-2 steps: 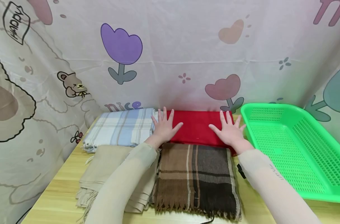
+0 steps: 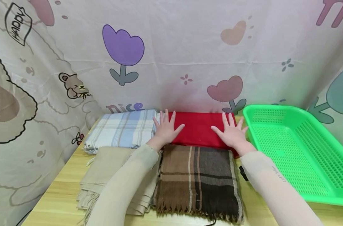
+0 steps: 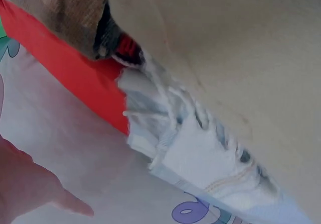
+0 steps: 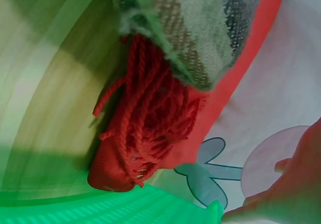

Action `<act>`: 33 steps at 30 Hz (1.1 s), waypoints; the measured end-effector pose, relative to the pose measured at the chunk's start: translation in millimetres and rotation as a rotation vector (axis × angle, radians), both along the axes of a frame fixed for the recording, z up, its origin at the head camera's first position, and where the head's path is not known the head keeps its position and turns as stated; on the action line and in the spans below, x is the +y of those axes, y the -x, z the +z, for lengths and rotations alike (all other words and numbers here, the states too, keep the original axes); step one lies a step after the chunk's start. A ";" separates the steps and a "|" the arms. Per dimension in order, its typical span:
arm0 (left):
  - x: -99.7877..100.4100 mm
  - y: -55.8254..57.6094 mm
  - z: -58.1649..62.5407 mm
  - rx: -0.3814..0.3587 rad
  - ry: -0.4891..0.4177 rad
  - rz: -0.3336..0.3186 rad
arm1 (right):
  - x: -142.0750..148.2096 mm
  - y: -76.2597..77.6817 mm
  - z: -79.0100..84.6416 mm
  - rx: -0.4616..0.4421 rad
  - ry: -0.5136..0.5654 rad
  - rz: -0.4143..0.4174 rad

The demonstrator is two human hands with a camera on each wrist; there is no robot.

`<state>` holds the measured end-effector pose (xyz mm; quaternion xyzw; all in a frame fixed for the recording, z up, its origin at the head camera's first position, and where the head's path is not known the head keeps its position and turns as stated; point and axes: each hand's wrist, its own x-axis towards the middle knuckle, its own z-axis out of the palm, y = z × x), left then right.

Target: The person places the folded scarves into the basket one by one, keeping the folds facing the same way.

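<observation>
The left hand (image 2: 166,130) and right hand (image 2: 233,133) are stretched forward, palms down, each grip apart: fingers fanned, thumbs pointing inward towards each other. Between them lies the red cloth (image 2: 201,128), folded into a flat, smooth oblong at the back of the bench (image 2: 61,188). In the head view the hands overlap its two ends; contact is hard to judge there, but both wrist views show a hand apart from it, so they seem to hover. At its right end, the right wrist view shows a bunch of twisted red fringe (image 4: 153,113).

Directly in front, the brown plaid cloth (image 2: 198,179), with its own short fringe along the near edge, hides the red cloth's front edge. To the left of the red cloth, just beside the left hand, is the folded blue-and-white cloth (image 2: 120,128). In front of that lies the beige cloth (image 2: 109,166), partly covered by the left sleeve (image 2: 120,188). Just beyond the right hand sits the green basket (image 2: 290,153), perforated and rectangular. A small black object (image 2: 243,173) shows beside the right sleeve (image 2: 276,185). Behind everything hangs a printed backdrop (image 2: 171,40) with tulips.
</observation>
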<state>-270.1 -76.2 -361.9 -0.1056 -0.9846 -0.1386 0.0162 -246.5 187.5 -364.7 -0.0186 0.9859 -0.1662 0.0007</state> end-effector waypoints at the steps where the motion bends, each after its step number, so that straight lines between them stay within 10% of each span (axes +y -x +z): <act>1: 0.5 0.5 -1.5 -0.009 -0.011 0.005 | 0.3 0.4 -1.3 -0.007 0.004 -0.003; 13: 7.4 -4.7 -40.1 -0.334 -0.304 0.123 | 2.8 -2.4 -38.9 -0.249 0.097 -0.032; 22: 6.6 -7.9 -50.8 -0.397 -0.165 0.212 | 12.0 -7.1 -60.8 -0.359 0.172 -0.166; 25: 1.7 13.0 -73.6 -0.335 -0.134 0.194 | 12.5 -6.3 -58.1 -0.345 0.183 -0.273; 30: -13.0 85.3 -163.3 -0.249 -0.248 0.190 | 15.5 -2.4 -52.2 -0.330 0.169 -0.367; 33: -18.5 112.9 -198.0 -0.279 -0.415 0.220 | 41.6 28.1 -88.3 -0.322 0.119 -0.293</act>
